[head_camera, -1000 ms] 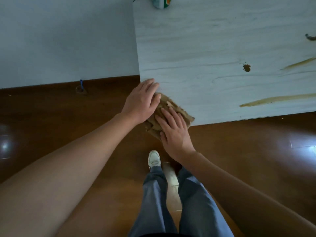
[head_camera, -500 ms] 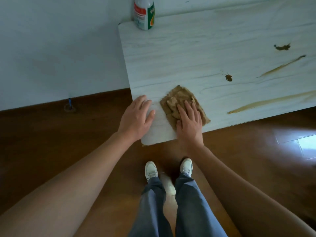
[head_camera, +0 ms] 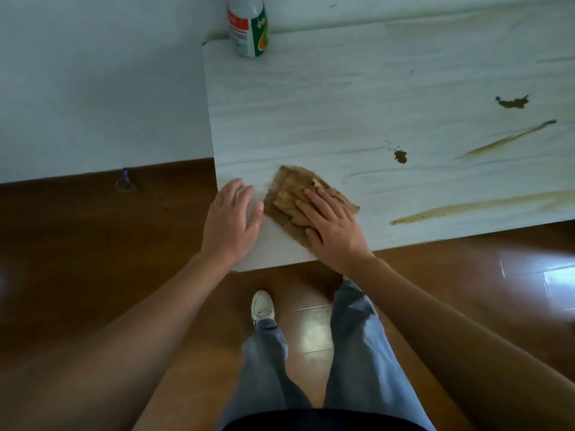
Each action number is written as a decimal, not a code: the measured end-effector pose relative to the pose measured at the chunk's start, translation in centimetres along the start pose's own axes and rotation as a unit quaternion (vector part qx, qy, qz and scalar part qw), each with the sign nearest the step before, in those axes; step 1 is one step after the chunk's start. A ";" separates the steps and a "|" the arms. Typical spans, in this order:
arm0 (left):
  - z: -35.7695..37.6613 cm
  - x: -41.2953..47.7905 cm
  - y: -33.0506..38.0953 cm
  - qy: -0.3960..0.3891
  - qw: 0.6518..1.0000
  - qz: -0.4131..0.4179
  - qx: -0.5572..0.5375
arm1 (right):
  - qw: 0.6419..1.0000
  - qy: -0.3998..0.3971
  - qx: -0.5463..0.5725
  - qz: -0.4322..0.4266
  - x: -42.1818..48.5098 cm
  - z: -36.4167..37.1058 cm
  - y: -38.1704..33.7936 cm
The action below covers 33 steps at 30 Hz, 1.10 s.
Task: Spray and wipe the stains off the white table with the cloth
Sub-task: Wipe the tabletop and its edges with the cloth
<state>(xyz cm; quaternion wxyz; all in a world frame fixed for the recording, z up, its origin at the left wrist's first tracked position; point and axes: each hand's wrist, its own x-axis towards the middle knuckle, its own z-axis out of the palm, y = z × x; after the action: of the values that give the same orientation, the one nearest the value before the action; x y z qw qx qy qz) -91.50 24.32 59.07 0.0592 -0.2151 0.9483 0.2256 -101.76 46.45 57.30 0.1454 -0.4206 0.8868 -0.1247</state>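
Cloth (head_camera: 289, 194) lies at the counter's (head_camera: 342, 104) near-left corner, pressed under the flat right hand (head_camera: 334, 231); the left hand (head_camera: 231, 222) rests spread just beside it. The long brown streak (head_camera: 466, 209) runs rightward along the near edge, nearer the right hand.

Your cloth (head_camera: 289, 194) lies on the table (head_camera: 311, 104) near its front left corner, with your right hand (head_camera: 333, 228) flat on top of it. Your left hand (head_camera: 231, 222) rests on the table just left of the cloth. The spray bottle (head_camera: 248, 29) stands at the far left corner, well behind both hands. Right of the cloth lie a small blot (head_camera: 400, 156) and a long streak (head_camera: 466, 208). Farther back are a short streak (head_camera: 504, 140) and a far blot (head_camera: 511, 102).
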 end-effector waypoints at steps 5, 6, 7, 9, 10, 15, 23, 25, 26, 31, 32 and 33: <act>1.4 -0.3 2.5 0.001 0.996 -0.042 0.074 | 0.999 0.008 0.005 0.053 2.3 -3.4 7.4; 1.7 -0.3 3.5 0.001 0.995 -0.070 0.069 | 0.999 -0.001 0.002 0.040 2.6 -3.7 8.3; 2.0 -0.2 4.5 0.007 0.993 -0.098 0.059 | 1.000 -0.010 -0.002 0.020 2.9 -4.0 8.9; 2.6 0.3 7.0 0.022 0.991 -0.121 0.044 | 0.999 -0.022 -0.007 -0.026 3.6 -4.5 10.1; 2.9 0.6 8.2 0.024 0.992 -0.118 0.041 | 0.999 -0.023 -0.009 -0.045 4.0 -4.8 10.7; 4.4 3.1 12.0 0.006 0.994 -0.092 0.059 | 0.995 -0.028 -0.005 -0.098 8.0 -6.3 13.8; 5.3 5.9 11.9 0.045 0.991 -0.042 0.117 | 0.999 0.026 0.025 0.001 17.5 -9.5 17.9; 5.2 7.4 11.9 0.068 0.991 -0.026 0.116 | 0.997 0.041 0.045 0.045 19.1 -9.8 17.9; 5.1 8.5 11.9 0.080 0.990 -0.023 0.114 | 0.995 0.048 0.053 0.066 19.7 -9.7 17.6; 5.7 12.3 12.6 0.109 0.986 -0.041 0.118 | 0.999 0.045 0.020 -0.006 19.1 -7.8 16.0; 6.0 12.4 12.6 0.118 0.985 -0.045 0.121 | 0.997 0.032 0.012 -0.066 18.7 -7.7 16.4; 6.2 12.4 12.6 0.127 0.983 -0.044 0.124 | 0.992 0.015 0.004 -0.123 18.4 -7.9 17.2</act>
<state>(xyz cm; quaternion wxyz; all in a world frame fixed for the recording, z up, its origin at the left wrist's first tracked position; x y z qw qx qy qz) -108.05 32.56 56.02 -0.0256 -0.2743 0.9584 0.0743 -127.92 43.36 55.89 0.1175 -0.5240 0.8299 -0.1516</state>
